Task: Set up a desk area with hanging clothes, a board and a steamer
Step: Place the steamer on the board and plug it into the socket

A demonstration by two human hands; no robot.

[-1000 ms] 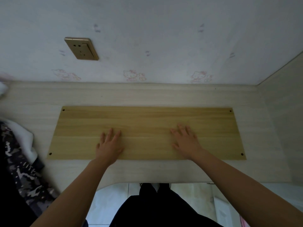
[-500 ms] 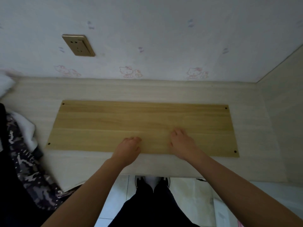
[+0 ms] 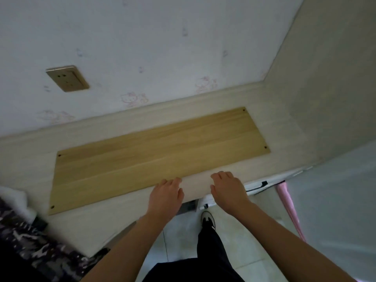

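Observation:
A long yellow wooden board [image 3: 158, 151] with small holes at its corners lies flat on the pale desk [image 3: 26, 159]. My left hand [image 3: 165, 195] hovers at the board's near edge with fingers loosely curled, holding nothing. My right hand [image 3: 228, 189] is over the desk's front edge, just off the board, fingers also loosely bent and empty. Camouflage-patterned clothing [image 3: 30, 249] and a white garment [image 3: 14, 202] lie at the desk's left end. No steamer is in view.
A brass wall socket [image 3: 67, 78] sits on the wallpapered wall behind the desk. A side panel [image 3: 325, 98] closes the desk on the right. Below are tiled floor, my dark trousers and shoe [image 3: 207, 217], and a pink pole [image 3: 289, 206].
Both hands have lifted off the board and drawn back to the desk's front edge. The view has swung, so the board now appears slanted.

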